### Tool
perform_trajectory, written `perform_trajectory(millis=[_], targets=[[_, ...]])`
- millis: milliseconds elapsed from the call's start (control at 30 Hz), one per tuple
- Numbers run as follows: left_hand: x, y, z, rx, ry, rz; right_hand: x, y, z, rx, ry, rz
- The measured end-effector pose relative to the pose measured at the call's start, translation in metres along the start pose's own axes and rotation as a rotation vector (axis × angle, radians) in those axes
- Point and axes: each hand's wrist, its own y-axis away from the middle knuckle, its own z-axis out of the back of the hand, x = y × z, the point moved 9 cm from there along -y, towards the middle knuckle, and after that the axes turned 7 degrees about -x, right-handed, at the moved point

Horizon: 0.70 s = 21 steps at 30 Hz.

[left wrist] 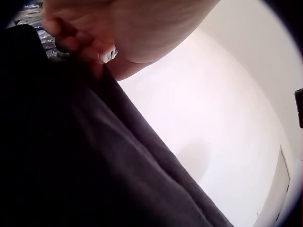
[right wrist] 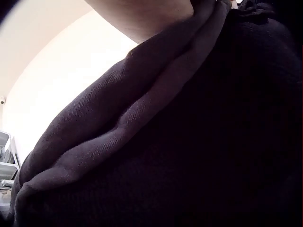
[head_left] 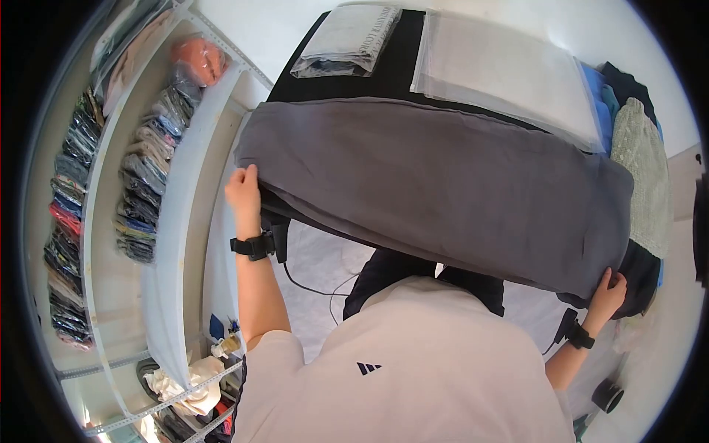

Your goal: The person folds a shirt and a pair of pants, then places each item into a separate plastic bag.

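Observation:
A long piece of dark grey cloth point(head_left: 443, 177), folded into a wide band, stretches across the black-covered table in the head view. At its near left corner, my left hand point(head_left: 244, 193) pinches the edge between thumb and fingers. My right hand point(head_left: 607, 297) grips the near right corner, thumb on top and the other fingers partly hidden. In the left wrist view, layered folds of the cloth point(left wrist: 142, 146) run down from the curled fingers. The right wrist view has thick soft folds of the cloth point(right wrist: 109, 104) below the hand, whose fingertips are hidden.
Beyond the cloth lie a packed garment in a clear bag point(head_left: 347, 40) and a stack of clear plastic bags point(head_left: 502, 77). Folded clothes, including a pale green knit point(head_left: 639, 177), sit at the right end. Shelves point(head_left: 103, 221) with bagged garments stand at left.

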Motion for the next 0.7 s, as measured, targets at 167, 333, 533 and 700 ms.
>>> perform_trajectory(millis=[167,333,533,700], targets=[[0.031,-0.009,0.003,0.100,-0.091,0.016,-0.008,0.003,-0.001,0.010,-0.071,-0.028],[0.035,-0.012,0.001,0.220,-0.014,0.095,-0.012,0.009,0.011,0.089,-0.059,-0.166],[0.006,-0.004,0.001,0.288,-0.087,0.159,-0.007,0.009,0.027,0.063,-0.175,-0.180],[0.021,-0.012,0.002,0.248,0.082,0.130,-0.025,-0.006,0.028,0.071,-0.412,-0.245]])
